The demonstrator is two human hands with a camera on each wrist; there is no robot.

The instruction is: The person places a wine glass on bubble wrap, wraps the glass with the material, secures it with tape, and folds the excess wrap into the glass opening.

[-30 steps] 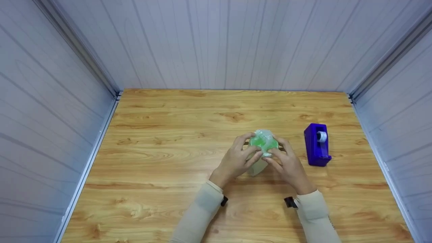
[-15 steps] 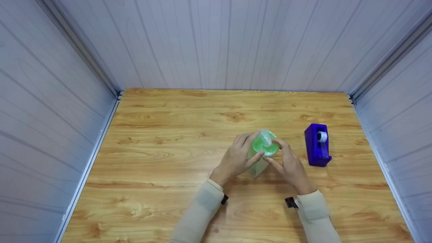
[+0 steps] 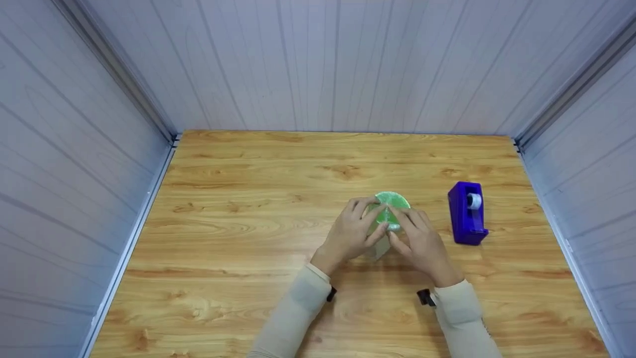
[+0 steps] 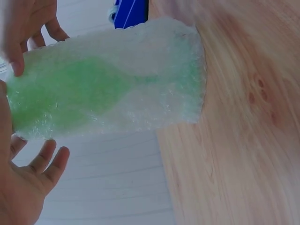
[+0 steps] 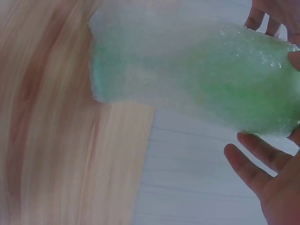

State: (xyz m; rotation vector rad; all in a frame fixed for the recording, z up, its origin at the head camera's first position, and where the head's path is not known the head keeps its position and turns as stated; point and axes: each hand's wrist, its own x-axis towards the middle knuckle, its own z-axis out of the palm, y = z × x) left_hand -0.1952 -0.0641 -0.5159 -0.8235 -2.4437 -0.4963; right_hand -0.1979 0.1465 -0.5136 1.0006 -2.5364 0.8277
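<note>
A green stemmed goblet (image 4: 93, 86) stands upright on the table, rolled in clear bubble wrap (image 4: 178, 105). Its round green top (image 3: 399, 200) faces up in the head view. My left hand (image 3: 345, 231) holds the wrap at the near left of the rim, its thumb outside and index finger over the top. From the right, my right hand (image 3: 421, 243) pinches the wrap in the same way, both index fingertips meeting over the opening. In the wrist views the other fingers spread loosely along the wrapped bowl. The stem shows faintly through the plastic.
A blue tape dispenser (image 3: 466, 219) with a roll of clear tape stands to the right of my right hand. The wood-grain table (image 3: 238, 199) is bounded by pale panelled walls (image 3: 318, 64) at the back and both sides.
Both index fingers have moved in over the opening and now meet at its middle. The loose white wrap that bulged over the top lies lower, and more green shows. The dispenser has stayed put.
</note>
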